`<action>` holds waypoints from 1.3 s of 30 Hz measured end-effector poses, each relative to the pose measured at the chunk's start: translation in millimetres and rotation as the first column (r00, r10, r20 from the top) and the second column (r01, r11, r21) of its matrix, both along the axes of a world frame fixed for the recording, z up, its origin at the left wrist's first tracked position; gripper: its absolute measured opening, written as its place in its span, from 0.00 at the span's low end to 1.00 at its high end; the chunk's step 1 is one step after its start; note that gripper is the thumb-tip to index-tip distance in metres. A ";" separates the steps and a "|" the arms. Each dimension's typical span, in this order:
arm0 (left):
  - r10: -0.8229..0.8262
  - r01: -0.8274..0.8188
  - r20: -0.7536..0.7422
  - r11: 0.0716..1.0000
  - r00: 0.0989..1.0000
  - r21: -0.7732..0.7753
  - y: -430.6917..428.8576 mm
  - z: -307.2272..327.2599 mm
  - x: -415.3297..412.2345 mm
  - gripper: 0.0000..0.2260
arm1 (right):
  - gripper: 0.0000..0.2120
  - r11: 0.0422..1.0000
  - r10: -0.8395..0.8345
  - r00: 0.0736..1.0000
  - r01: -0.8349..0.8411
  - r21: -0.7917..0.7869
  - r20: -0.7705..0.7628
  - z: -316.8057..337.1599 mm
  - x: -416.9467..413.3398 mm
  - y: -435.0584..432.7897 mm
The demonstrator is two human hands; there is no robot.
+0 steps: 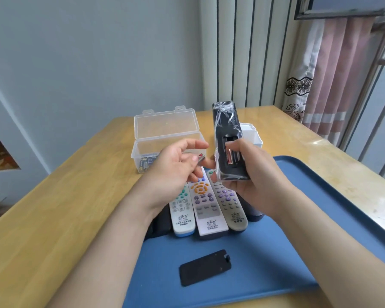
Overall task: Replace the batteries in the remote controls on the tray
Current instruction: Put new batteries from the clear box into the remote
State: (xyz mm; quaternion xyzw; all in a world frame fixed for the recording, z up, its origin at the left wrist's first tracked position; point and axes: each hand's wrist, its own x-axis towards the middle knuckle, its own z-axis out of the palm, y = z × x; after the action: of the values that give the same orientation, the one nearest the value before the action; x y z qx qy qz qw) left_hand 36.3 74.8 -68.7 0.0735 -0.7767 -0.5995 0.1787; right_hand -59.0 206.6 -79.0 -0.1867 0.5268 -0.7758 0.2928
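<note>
- wooden table (65,207) against a pale wall, with a blue tray (320,196) across the lower right of the frame.
- right hand (260,174) is wrapped round a black remote (227,127) in clear film. it is held upright at centre frame, back towards the camera, with the battery bay open.
- left hand (171,165), just left of it and not touching it, pinches one battery (199,158) in its fingertips.
- doing the step well, as i judge it: check the polarity marks, seat the spring end first, press the cell flat, and keep the loose film out of the bay. the thumb over the bay should move aside.
- at least one cell seems to sit in the bay already; i cannot tell about a second.
- counts: three light remotes lie face up on the tray: teal-buttoned (182,216), orange-buttoned (206,210) and purple-buttoned (231,207). two dark remotes (160,225) lie partly hidden beside them.
- one battery cover (206,267) lies on the tray at lower centre.
- one clear plastic box (138,152), lid up, holds several batteries. one white container (252,134) stands behind the held remote.
</note>
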 end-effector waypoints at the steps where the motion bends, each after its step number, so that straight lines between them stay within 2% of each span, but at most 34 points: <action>1: 0.028 -0.028 -0.032 1.000 0.999 -0.010 0.2 0.8 -0.4 0.09 | 0.11 1.000 -0.001 1.000 0.001 -0.015 -0.009 0.0 0.5 -0.5; 4: 0.056 -0.056 -0.101 0.998 0.993 -0.002 -1.3 2.8 -1.2 0.06 | 0.08 1.000 -0.004 0.998 0.003 -0.014 -0.065 -1.3 3.1 -1.6; 9: 0.043 -0.053 -0.183 0.997 0.982 -0.050 1.0 2.8 0.4 0.10 | 0.12 1.000 -0.025 0.992 0.026 0.002 -0.127 -3.1 5.6 -3.8; 12: 0.071 -0.061 -0.269 0.997 0.961 0.044 3.6 4.1 0.0 0.08 | 0.10 1.000 -0.023 0.995 0.025 0.014 -0.099 -1.9 6.2 -4.0; 16: 0.093 -0.057 -0.387 0.993 0.917 0.103 16.0 4.7 -0.1 0.05 | 0.21 0.998 -0.043 0.988 0.048 0.029 -0.147 -4.4 6.7 -6.0; 21: 0.112 -0.093 -0.475 0.994 0.873 0.062 27.6 -2.6 -5.6 0.07 | 0.30 0.995 -0.057 0.961 0.079 0.067 -0.272 -8.1 10.0 -9.3; 25: 0.182 -0.252 -0.475 0.964 0.861 -0.087 26.8 -7.1 -9.8 0.10 | 0.32 0.993 -0.073 0.946 0.099 0.065 -0.316 -8.7 13.3 -10.0; 28: 0.210 -0.375 -0.494 0.890 0.844 -0.261 23.9 -8.9 -10.0 0.09 | 0.32 0.994 -0.066 0.941 0.092 0.062 -0.332 -7.7 18.6 -11.5; 31: 0.173 -0.445 -0.531 0.780 0.829 -0.440 19.3 -10.2 -10.2 0.12 | 0.36 0.993 -0.088 0.948 0.109 0.051 -0.307 -7.0 19.3 -12.8; 36: 0.065 -0.447 -0.533 0.635 0.843 -0.630 16.0 -10.5 -12.9 0.14 | 0.29 0.996 -0.084 0.961 0.089 0.007 -0.265 -9.4 12.2 -8.5; 39: 0.053 -0.496 -0.532 0.449 0.845 -0.743 16.4 -9.7 -13.1 0.12 | 0.29 0.994 -0.099 0.965 0.106 0.016 -0.241 -9.0 9.7 -10.6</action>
State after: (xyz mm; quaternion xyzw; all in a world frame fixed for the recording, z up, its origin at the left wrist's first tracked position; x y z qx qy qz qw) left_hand 23.2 91.2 -78.4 -0.0323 -0.8842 -0.0925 0.4566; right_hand -49.3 196.0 -88.0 -0.2473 0.5785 -0.7540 0.1891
